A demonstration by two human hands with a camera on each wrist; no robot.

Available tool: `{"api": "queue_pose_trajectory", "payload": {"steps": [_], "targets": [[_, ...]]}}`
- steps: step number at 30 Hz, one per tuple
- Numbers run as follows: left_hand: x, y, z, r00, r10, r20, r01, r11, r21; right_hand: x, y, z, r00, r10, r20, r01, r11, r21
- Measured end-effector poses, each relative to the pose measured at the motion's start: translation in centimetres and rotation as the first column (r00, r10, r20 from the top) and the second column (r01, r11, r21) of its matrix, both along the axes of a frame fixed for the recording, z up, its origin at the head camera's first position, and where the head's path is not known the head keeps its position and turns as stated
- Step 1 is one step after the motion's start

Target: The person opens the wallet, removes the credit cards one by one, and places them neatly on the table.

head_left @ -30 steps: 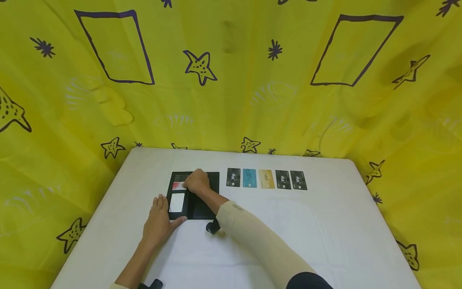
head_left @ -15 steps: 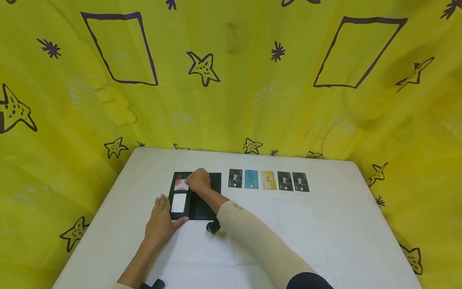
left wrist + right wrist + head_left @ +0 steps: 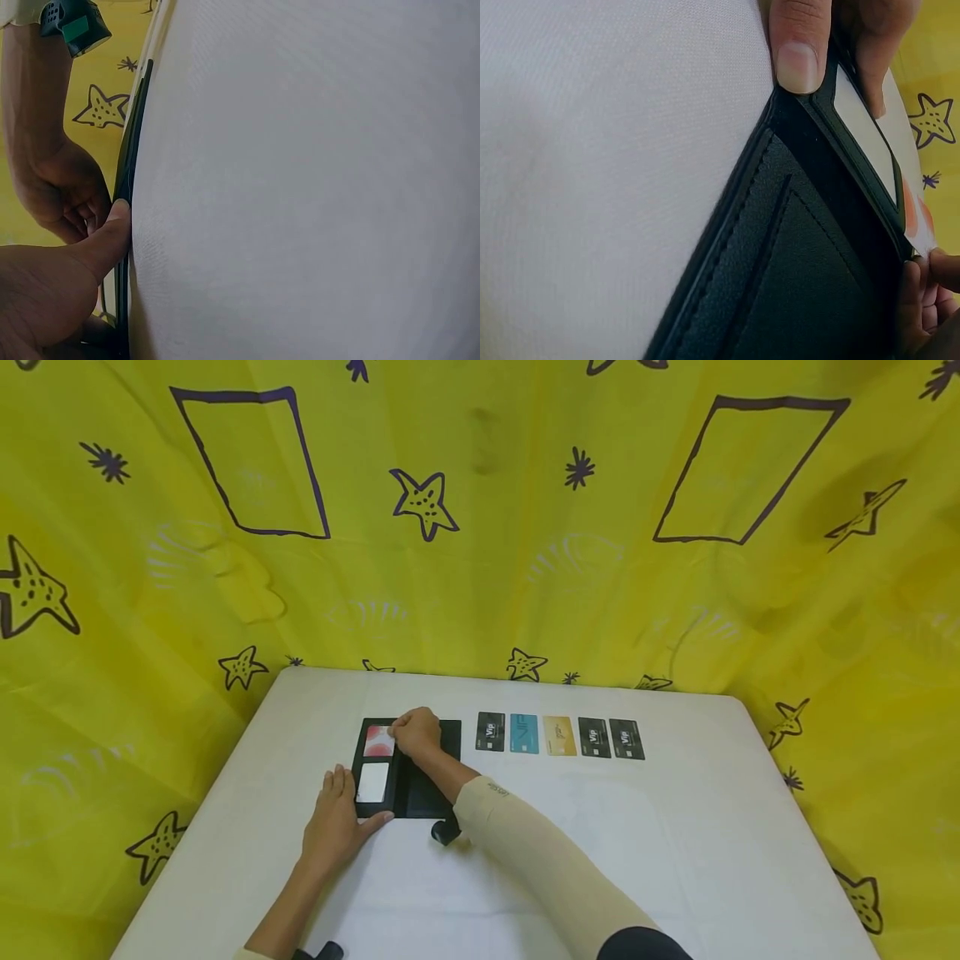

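A black wallet [image 3: 426, 792] lies spread open on the white table. My right hand [image 3: 418, 732] pinches the edge of a red-and-white card [image 3: 378, 741] at the wallet's upper left pocket; in the right wrist view this card [image 3: 917, 217] stands partly out of the slot. Below it, a white card or insert [image 3: 372, 782] shows in a framed window. My left hand [image 3: 332, 822] rests at the wallet's lower left corner, fingers straight along the left side. Its thumb [image 3: 797, 64] presses on the near edge.
Right of the wallet, several cards lie in a row: a black one [image 3: 491, 732], a blue one [image 3: 524, 733], a gold one [image 3: 559, 736] and further black ones [image 3: 627, 739]. A yellow patterned curtain [image 3: 480, 568] hangs behind the table [image 3: 600, 843].
My right hand has risen slightly, and more of the red-and-white card shows at the upper pocket. The left hand stays at the wallet's corner. The head view has shifted a little.
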State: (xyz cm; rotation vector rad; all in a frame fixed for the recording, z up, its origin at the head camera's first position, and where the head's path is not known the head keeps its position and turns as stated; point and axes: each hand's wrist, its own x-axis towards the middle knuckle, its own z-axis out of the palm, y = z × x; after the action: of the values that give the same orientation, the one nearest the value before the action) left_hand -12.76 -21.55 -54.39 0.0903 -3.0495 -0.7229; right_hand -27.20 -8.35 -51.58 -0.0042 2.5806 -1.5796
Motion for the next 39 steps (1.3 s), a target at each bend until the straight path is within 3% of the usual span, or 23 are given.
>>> {"api": "queue_pose_trajectory", "payload": {"steps": [12,16,23,30,39], "targets": [[0.0,0.1,0.0,1.000,0.002,0.000,-0.002,1.000,-0.002,-0.3,0.0,-0.4,0.999,-0.049,0.002,0.049,0.985,-0.167],[-0.1,0.1,0.0,1.000,0.000,0.005,0.000,1.000,-0.005,-0.6,0.1,-0.4,0.998,-0.060,0.013,0.061,0.971,-0.232],[-0.1,0.1,0.0,1.000,0.008,0.009,-0.008,1.000,-0.018,-1.8,0.9,-0.2,0.996,-0.066,-0.052,0.043,0.934,-0.354],[-0.1,0.1,0.0,1.000,0.006,0.011,-0.006,1.000,-0.014,-2.2,2.0,0.5,0.998,-0.056,-0.032,0.040,0.926,-0.376],[0.0,0.1,0.1,1.000,0.000,0.008,0.000,1.000,-0.007,-1.2,3.3,1.1,0.998,-0.064,-0.004,0.058,0.933,-0.355]]}}
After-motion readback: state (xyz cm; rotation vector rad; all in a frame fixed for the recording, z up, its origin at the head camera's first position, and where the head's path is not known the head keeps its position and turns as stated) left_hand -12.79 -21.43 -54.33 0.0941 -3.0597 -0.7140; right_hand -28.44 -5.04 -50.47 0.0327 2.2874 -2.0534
